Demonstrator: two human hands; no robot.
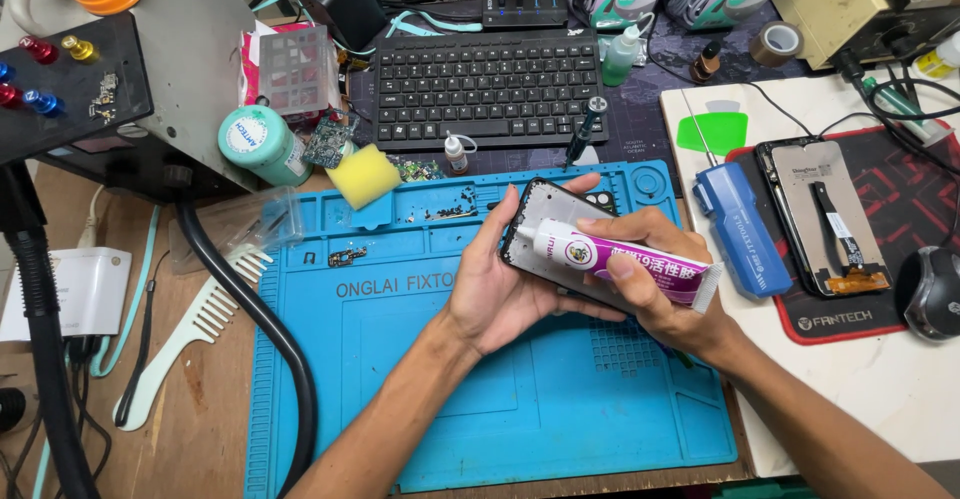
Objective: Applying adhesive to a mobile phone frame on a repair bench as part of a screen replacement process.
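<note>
The left hand is cradling a phone frame above the blue mat, fingers wrapped around its edge. The right hand is gripping a glue tube, its nozzle touching the frame's near edge. Squeezing too hard would likely flood glue past the rim, onto the fingers or the mat.

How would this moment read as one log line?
left hand: holds black phone frame | right hand: holds white-purple glue tube, nozzle at frame | below: blue silicone mat
</note>
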